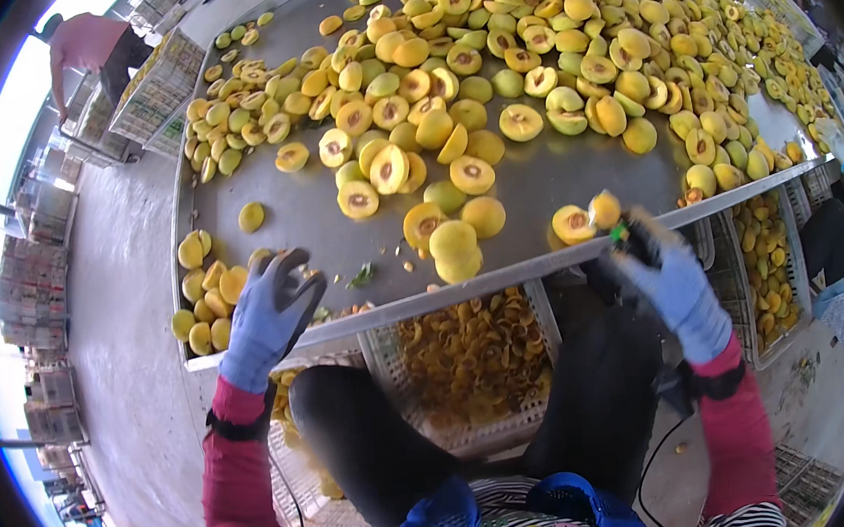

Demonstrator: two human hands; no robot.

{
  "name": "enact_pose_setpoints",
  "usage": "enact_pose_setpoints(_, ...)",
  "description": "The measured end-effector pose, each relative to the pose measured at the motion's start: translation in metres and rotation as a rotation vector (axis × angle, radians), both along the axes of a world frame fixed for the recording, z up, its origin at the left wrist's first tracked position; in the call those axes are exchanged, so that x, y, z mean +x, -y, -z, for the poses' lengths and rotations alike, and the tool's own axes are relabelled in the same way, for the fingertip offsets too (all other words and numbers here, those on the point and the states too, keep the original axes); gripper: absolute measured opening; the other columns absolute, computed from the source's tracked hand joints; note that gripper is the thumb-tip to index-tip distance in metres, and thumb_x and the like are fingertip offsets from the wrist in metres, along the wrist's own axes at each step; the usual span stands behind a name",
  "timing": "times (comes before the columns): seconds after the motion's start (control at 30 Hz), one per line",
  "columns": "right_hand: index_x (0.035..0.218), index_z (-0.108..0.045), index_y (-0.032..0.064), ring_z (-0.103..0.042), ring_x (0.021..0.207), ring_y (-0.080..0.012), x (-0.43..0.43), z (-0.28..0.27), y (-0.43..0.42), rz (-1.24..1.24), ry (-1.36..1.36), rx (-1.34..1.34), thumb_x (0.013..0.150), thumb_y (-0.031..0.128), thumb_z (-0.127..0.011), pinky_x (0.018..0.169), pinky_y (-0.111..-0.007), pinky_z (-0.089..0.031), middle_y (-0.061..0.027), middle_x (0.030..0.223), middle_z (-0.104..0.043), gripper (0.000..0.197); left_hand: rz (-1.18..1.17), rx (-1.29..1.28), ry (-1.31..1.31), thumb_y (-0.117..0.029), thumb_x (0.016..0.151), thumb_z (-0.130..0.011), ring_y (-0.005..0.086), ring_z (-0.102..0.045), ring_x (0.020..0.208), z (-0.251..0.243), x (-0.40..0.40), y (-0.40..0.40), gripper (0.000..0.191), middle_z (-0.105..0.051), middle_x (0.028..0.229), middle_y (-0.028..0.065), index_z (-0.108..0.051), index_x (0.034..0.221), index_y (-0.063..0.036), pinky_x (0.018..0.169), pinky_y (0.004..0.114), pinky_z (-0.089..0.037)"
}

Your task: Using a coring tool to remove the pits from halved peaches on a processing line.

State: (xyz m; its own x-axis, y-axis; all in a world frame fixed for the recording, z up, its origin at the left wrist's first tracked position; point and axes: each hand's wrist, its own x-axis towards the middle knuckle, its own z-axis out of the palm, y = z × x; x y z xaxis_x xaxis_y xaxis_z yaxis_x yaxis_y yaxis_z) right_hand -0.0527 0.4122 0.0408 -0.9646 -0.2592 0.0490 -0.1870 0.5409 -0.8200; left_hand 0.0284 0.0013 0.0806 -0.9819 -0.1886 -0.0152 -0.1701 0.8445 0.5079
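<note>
A metal table carries a large heap of halved yellow fruit [387, 168], perhaps peaches, many showing brown pit cavities. My left hand [271, 299], in a light-blue glove with dark fingers, is over the table's near left edge, fingers apart and nothing seen between them, beside a small group of fruit halves [217, 308]. At the near edge on the right is my right hand [655, 258], gloved alike and blurred, by a small green object [619, 233] whose kind is unclear. Just past its fingers lie a fruit half [604, 210] and another half [573, 225]; whether it grips anything is unclear.
The table's raised metal rim [484, 288] crosses before me. Beneath it, between my knees, is a crate of brownish scraps [475, 357]; a crate of fruit halves [769, 271] stands right. A co-worker's gloved hand [833, 141] is at the far right; a person [90, 44] handles crates upper left.
</note>
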Motion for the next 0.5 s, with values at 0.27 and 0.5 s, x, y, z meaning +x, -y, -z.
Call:
enact_pose_setpoints(0.27, 0.122, -0.05, 0.0048, -0.06, 0.079, -0.03, -0.254, 0.055, -0.138, 0.389, -0.353, 0.693, 0.085, 0.033, -0.057, 0.072, -0.038, -0.048, -0.0176, 0.09, -0.062, 0.047, 0.298, -0.273, -0.33, -0.038, 0.083, -0.063, 0.0329, -0.055, 0.106, 0.036, -0.261, 0.022, 0.045, -0.054, 0.117, 0.0151, -0.056, 0.117, -0.0088, 0.09, 0.038, -0.044)
enact_pose_setpoints(0.5, 0.124, -0.047, 0.0062, -0.056, 0.1, -0.0393, -0.365, 0.087, -0.155, 0.441, -0.376, 0.968, 0.083, 0.031, -0.055, 0.086, -0.046, -0.044, -0.0238, 0.108, -0.059, 0.049, 0.25, -0.367, -0.244, -0.044, 0.09, -0.048, 0.0356, -0.047, 0.117, 0.098, -0.408, 0.115, 0.049, -0.05, 0.127, 0.0183, -0.046, 0.131, -0.016, 0.098, 0.037, -0.039)
